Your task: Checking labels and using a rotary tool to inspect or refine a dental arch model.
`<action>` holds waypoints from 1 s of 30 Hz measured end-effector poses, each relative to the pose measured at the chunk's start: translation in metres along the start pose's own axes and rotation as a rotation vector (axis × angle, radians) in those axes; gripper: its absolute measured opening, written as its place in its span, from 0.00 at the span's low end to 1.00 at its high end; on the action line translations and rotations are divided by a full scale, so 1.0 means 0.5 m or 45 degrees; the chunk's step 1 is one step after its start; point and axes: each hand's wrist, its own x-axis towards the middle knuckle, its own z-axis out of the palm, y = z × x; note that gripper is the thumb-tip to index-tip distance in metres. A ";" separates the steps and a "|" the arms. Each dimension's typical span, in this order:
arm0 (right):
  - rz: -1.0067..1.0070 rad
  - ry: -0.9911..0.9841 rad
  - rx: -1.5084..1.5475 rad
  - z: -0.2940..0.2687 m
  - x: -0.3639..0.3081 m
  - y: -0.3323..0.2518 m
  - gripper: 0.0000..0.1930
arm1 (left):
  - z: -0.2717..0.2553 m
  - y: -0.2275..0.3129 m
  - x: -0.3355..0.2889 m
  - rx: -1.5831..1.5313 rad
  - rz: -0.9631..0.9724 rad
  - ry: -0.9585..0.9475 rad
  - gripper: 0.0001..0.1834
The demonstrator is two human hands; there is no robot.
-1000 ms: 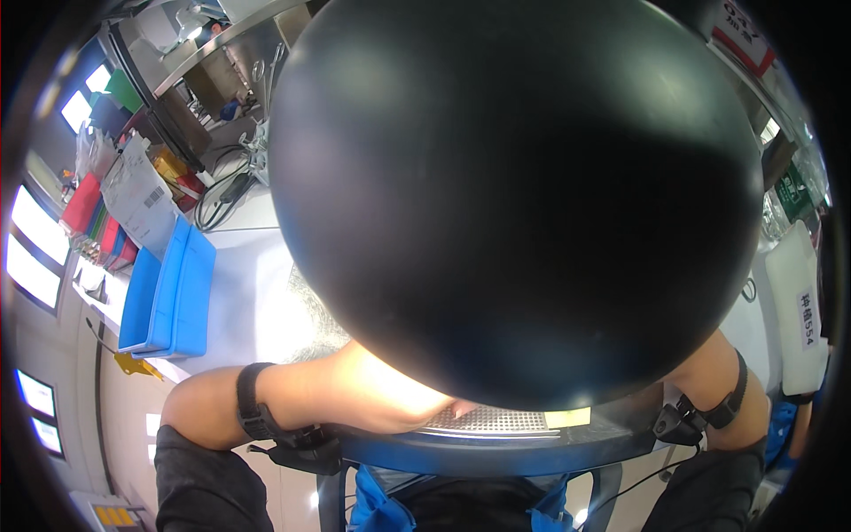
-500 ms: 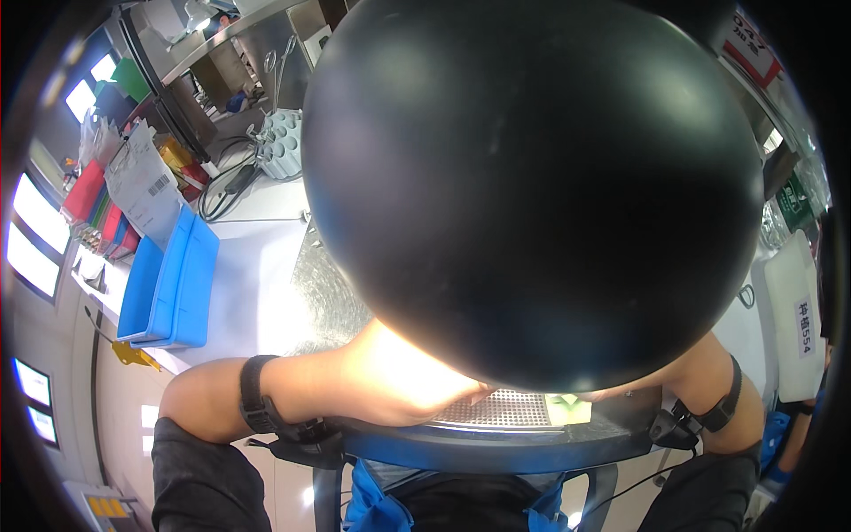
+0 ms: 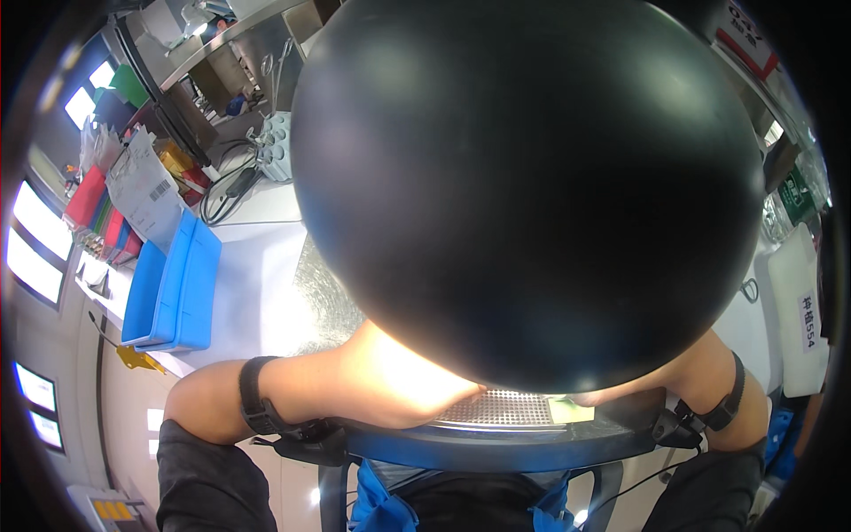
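A large, smooth black dome [image 3: 532,195] fills the middle of the view and covers most of the work spot. Below its lower edge my left hand [image 3: 443,390] shows only in part, brightly lit, above a perforated metal grate [image 3: 501,410]. Only a sliver of my right hand [image 3: 607,393] comes out under the dome, close to a yellow-green slip [image 3: 572,411] at the grate's right end. The fingers of both hands are mostly hidden, so I cannot see what they hold. Each forearm wears a black strap.
A blue bin [image 3: 177,288] stands on the white table at left, with a paper sheet [image 3: 146,191] behind it. Beyond are a grey holder with round holes [image 3: 277,146] and a cable. Scissor handles [image 3: 750,290] and a white container [image 3: 798,310] lie at right. A dark curved edge [image 3: 496,448] runs before me.
The whole view has shifted slightly, with the bin and the table a little farther right and lower. Both arms keep nearly the same pose.
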 end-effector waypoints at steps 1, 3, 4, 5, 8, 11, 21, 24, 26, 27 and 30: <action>-0.039 0.013 0.019 0.002 -0.002 0.003 0.16 | -0.002 0.000 0.000 0.004 -0.009 -0.031 0.14; 0.017 -0.043 -0.027 -0.010 -0.004 0.002 0.16 | -0.004 -0.002 -0.006 0.013 -0.006 -0.030 0.14; 0.073 -0.101 -0.080 -0.014 -0.005 0.002 0.17 | -0.004 -0.003 -0.007 0.020 0.002 -0.023 0.14; 0.065 -0.085 -0.061 -0.015 -0.002 0.002 0.17 | -0.004 -0.001 -0.006 0.022 0.000 -0.027 0.14; 0.046 -0.053 -0.029 -0.013 -0.002 0.002 0.18 | -0.004 0.001 -0.006 -0.042 -0.038 0.011 0.13; 0.045 -0.056 -0.015 -0.009 -0.002 0.001 0.18 | -0.012 -0.001 -0.009 -0.009 -0.031 -0.038 0.12; -0.049 0.026 -0.160 0.008 -0.008 -0.007 0.20 | -0.019 0.003 -0.001 0.032 0.009 -0.024 0.09; -0.091 0.038 -0.142 0.044 -0.008 0.017 0.20 | -0.022 0.001 -0.017 0.050 -0.063 -0.035 0.08; -0.017 0.056 -0.077 0.042 -0.019 0.014 0.20 | -0.017 0.001 -0.011 -0.008 -0.042 0.031 0.08; 0.030 0.066 -0.058 0.036 -0.029 0.009 0.20 | -0.011 0.004 -0.008 -0.071 -0.037 0.036 0.08; 0.085 0.106 -0.013 0.025 -0.038 -0.001 0.19 | -0.006 -0.004 -0.012 -0.076 0.011 0.008 0.08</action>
